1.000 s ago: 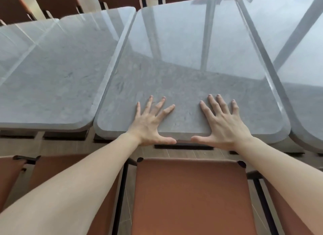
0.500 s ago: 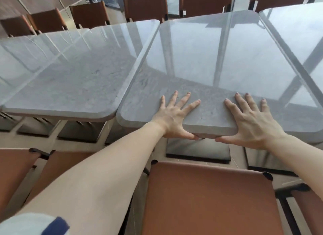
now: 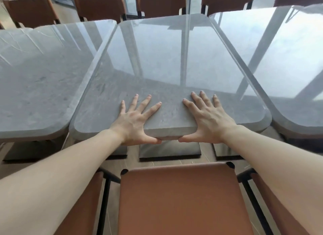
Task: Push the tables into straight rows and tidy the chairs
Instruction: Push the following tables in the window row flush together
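Note:
Three grey stone-look tables stand side by side. My left hand (image 3: 134, 122) and my right hand (image 3: 208, 119) lie flat on the near edge of the middle table (image 3: 166, 59). Their fingers are spread and straight on the top, and the thumbs run along the rim's lower front. The left table (image 3: 43, 77) and the right table (image 3: 288, 59) sit close against the middle one with narrow seams between them. A brown chair (image 3: 181, 199) stands right in front of me, its seat just short of the middle table's edge.
More brown chairs flank the near one, a left chair (image 3: 82, 208) and a right chair (image 3: 276, 208). Several chair backs line the far side, among them a far chair (image 3: 103, 5). Dark table bases (image 3: 169, 150) rest on the wooden floor.
Both hands keep the same spot on the middle table's near edge. My view has lifted and swung, so the far chairs show and the tables look squarer to me.

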`<state>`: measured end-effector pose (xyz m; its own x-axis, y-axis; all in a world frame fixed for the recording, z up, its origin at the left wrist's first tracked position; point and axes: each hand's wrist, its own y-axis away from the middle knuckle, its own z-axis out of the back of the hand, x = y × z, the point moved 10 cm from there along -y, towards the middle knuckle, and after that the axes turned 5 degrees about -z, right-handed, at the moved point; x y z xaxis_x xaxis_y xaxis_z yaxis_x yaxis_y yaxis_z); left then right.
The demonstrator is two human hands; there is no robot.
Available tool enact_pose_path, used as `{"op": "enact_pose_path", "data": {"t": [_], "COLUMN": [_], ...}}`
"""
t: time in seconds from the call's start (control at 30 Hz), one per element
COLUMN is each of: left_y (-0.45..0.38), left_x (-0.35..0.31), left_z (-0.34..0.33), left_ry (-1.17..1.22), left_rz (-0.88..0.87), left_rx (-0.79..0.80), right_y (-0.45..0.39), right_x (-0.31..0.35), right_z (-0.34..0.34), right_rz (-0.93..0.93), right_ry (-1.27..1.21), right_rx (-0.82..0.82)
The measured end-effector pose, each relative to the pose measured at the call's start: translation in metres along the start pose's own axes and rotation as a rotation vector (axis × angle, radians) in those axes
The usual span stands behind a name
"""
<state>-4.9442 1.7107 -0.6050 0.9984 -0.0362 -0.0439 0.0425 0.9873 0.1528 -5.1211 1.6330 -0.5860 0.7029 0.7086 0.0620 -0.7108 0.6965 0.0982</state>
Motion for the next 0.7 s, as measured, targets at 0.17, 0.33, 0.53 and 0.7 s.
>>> {"op": "enact_pose_path", "data": {"t": [0.17,0.33,0.53,0.7], "left_y": [0.0021,0.0027,0.0023,0.0011], "left_x": [-0.0036,-0.0047,-0.0060,-0.0049], "left_z": [0.0027,0.0055,0.0051,0.0034], "left_ry": [0.021,0.029,0.012,0.007], "left_rz": [-0.003,-0.016,-0.017,-0.017], "left_rx": [0.050,0.030,0.019,0.020], "right_y": [-0.0021,-0.0037,-0.0032,-0.0042], "right_x": [-0.0010,-0.0013,-0.0025,-0.0031], "right_z": [0.0002,-0.0023,-0.0030,-0.0030], "right_rz": [0.008,-0.004,-0.011,-0.005], "right_ry": [0.023,0.049,0.060,0.061], "right_rx": [-0.004,0.004,0.019,0.011]}}
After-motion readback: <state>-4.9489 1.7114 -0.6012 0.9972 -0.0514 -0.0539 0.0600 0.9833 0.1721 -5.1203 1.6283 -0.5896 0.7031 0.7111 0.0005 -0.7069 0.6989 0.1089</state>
